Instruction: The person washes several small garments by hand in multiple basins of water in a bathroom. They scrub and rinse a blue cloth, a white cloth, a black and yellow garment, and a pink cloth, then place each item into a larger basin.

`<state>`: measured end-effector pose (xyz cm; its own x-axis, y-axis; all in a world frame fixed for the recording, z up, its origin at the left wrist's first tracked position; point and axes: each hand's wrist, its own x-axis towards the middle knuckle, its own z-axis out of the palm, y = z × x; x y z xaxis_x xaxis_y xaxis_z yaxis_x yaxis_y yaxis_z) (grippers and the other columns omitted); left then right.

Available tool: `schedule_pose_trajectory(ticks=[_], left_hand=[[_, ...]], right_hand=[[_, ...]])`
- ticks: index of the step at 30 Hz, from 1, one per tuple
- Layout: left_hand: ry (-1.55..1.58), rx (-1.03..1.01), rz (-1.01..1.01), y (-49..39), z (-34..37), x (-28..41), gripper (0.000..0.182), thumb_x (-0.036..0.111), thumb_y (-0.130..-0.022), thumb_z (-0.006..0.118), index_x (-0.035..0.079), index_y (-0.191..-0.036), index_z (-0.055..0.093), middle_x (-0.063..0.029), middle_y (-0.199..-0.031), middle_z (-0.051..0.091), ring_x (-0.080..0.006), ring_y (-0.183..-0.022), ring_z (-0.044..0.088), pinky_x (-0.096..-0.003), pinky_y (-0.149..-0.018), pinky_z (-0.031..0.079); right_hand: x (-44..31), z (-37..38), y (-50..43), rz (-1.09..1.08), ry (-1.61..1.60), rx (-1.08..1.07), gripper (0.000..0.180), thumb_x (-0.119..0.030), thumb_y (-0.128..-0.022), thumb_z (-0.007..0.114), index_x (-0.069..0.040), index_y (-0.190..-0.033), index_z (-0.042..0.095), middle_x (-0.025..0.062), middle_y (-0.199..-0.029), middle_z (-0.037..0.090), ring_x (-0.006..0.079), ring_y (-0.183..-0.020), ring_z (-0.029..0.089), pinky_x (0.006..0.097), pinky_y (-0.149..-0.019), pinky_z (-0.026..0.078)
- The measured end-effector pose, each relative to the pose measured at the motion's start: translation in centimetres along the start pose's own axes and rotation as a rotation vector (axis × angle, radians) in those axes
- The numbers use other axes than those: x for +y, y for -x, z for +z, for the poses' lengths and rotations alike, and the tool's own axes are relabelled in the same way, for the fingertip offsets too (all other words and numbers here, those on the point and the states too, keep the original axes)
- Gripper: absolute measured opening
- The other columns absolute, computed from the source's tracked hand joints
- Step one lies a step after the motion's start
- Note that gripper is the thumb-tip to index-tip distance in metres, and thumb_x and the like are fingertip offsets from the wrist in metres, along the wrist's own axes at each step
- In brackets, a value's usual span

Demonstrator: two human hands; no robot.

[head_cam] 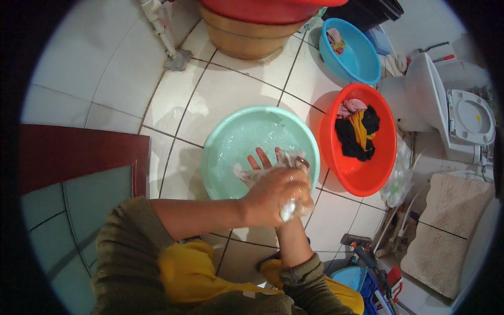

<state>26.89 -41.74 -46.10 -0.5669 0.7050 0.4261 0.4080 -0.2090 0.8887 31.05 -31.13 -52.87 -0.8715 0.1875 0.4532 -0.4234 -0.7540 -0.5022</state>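
Note:
Over a pale green plastic basin (236,128), both of my hands work on a wet, whitish cloth (246,174). My left hand (275,193) is curled tightly around part of it, on top. Beneath is my right hand (264,158), mostly hidden, with several fingertips spread past the cloth, which lies across its palm. A shiny white lump (288,210), soap or lather, shows at the left fist's lower side; I cannot tell which. The basin looks wet inside, with water and small bubbles.
Right of the basin, an orange-red basin (334,157) holds black, yellow and pink clothes (357,132). Behind it is a blue basin (356,65) with a few cloths. A large tan tub (252,37) stands ahead, a toilet (429,98) at right, a dark red-framed door (86,157) at left.

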Motion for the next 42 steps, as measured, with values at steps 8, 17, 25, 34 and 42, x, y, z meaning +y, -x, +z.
schedule_pose_trajectory(ticks=[8, 17, 25, 34, 42], left_hand=[[-0.037, -0.074, -0.016, -0.6, -1.7, 0.7, 0.03, 0.009, -0.059, 0.076, 0.013, -0.086, 0.062, -0.0087, -0.102, 0.055, -0.0331, -0.103, 0.055, -0.0468, -0.092, 0.042], [-0.365, -0.227, 0.4, -0.8, -1.3, 2.0, 0.019, 0.021, -0.063, 0.069, 0.017, -0.08, 0.061, -0.0035, -0.093, 0.055, -0.0225, -0.089, 0.058, -0.0382, -0.081, 0.04], [-0.257, -0.396, 0.301, -0.8, -1.2, 2.0, 0.034, 0.022, -0.058, 0.075, 0.019, -0.091, 0.065, -0.0042, -0.102, 0.055, -0.0252, -0.102, 0.054, -0.0404, -0.088, 0.038], [-0.102, -0.269, 0.093, -2.0, -3.9, -0.3, 0.048, 0.025, -0.061, 0.08, 0.018, -0.105, 0.064, -0.0056, -0.117, 0.061, -0.0289, -0.117, 0.054, -0.0488, -0.103, 0.037], [1.025, 0.655, -0.687, -3.7, -4.8, -4.9, 0.017, 0.01, -0.088, 0.048, 0.002, -0.099, 0.059, -0.0059, -0.092, 0.061, -0.0164, -0.083, 0.061, -0.0321, -0.073, 0.052]], right_hand=[[-3.4, 3.4, 0.2, 0.431, -0.271, 0.747, 0.064, -0.053, -0.097, 0.043, -0.002, -0.135, 0.047, 0.0181, -0.131, 0.055, 0.0325, -0.12, 0.055, 0.047, -0.103, 0.045], [-3.9, -2.2, -1.9, 1.222, 0.032, 0.61, 0.032, -0.031, -0.097, 0.053, -0.006, -0.116, 0.057, 0.0102, -0.108, 0.062, 0.0214, -0.099, 0.061, 0.037, -0.086, 0.052], [-3.0, -3.7, 0.4, 1.467, 0.57, 0.077, 0.036, -0.027, -0.095, 0.059, -0.008, -0.125, 0.058, 0.0045, -0.111, 0.063, 0.0158, -0.101, 0.061, 0.0344, -0.089, 0.052], [-5.6, -2.4, -1.6, 1.303, -0.135, 0.46, 0.04, -0.03, -0.095, 0.06, -0.007, -0.128, 0.056, 0.0057, -0.114, 0.063, 0.0173, -0.104, 0.062, 0.0358, -0.092, 0.052], [-0.8, 0.0, -3.6, 0.73, 0.15, 0.584, 0.058, -0.047, -0.097, 0.048, -0.005, -0.137, 0.045, 0.0132, -0.135, 0.053, 0.0286, -0.12, 0.055, 0.0441, -0.103, 0.045]])
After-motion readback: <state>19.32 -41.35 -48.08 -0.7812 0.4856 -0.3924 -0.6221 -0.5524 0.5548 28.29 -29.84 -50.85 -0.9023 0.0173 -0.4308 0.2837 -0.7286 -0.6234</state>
